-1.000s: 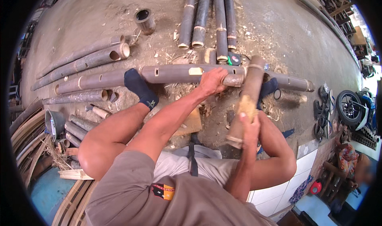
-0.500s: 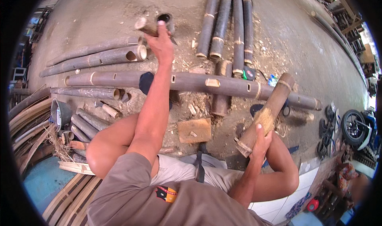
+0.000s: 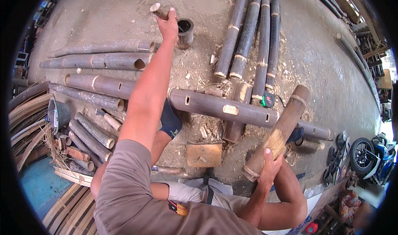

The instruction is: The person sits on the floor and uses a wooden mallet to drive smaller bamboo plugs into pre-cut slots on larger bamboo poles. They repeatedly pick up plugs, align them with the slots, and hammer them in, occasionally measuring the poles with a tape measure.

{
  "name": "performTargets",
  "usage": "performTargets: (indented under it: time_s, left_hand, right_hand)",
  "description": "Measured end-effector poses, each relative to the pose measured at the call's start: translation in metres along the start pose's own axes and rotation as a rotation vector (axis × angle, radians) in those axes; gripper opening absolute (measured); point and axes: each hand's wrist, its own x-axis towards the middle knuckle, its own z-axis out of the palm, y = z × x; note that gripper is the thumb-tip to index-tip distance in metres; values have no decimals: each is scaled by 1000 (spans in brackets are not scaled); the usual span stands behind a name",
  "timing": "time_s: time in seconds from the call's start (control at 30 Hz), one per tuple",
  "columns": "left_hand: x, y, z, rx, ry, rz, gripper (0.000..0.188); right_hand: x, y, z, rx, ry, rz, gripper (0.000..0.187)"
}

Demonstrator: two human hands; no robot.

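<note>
Far out at the top, my left hand (image 3: pixel 167 27) is closed round a round-handled wooden tool (image 3: pixel 159 11). Its pale butt points up and left, and its working end is mostly hidden by the hand. Just right of that hand, a short upright bamboo cup (image 3: pixel 185 35) stands on the floor with its dark mouth up. My right hand (image 3: pixel 270 168) grips the lower part of a short thick bamboo piece (image 3: pixel 286 125), tilted over my right leg, its side worn pale and frayed. Across in front of me lies a long bamboo pole (image 3: pixel 203 104) with several rectangular slots, resting on a crosswise bamboo log (image 3: pixel 238 127).
Dark bamboo poles (image 3: pixel 244 48) lie at the back, others (image 3: pixel 99 61) at the left. A tape measure (image 3: pixel 268 99) sits by the slotted pole, a wooden block (image 3: pixel 204 155) before me. Cut bamboo pieces (image 3: pixel 91 133) and a grey bucket (image 3: pixel 59 115) are left; a motorcycle (image 3: pixel 369 156) stands right.
My left arm has stretched farther forward, and the wooden tool has moved away from the bamboo cup, up and left of it. My right hand keeps its hold on the short bamboo piece.
</note>
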Motion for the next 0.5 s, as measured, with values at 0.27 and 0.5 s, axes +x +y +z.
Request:
performTargets:
  time_s: [0.27, 0.5]
  left_hand:
    - [-77, 67, 21, -238, 106, 26, 25]
    - [-274, 91, -11, -352, -37, -398, 23]
  right_hand:
    - [-21, -3, 13, -114, 35, 11, 73]
    - [-33, -15, 20, -183, -138, -121, 91]
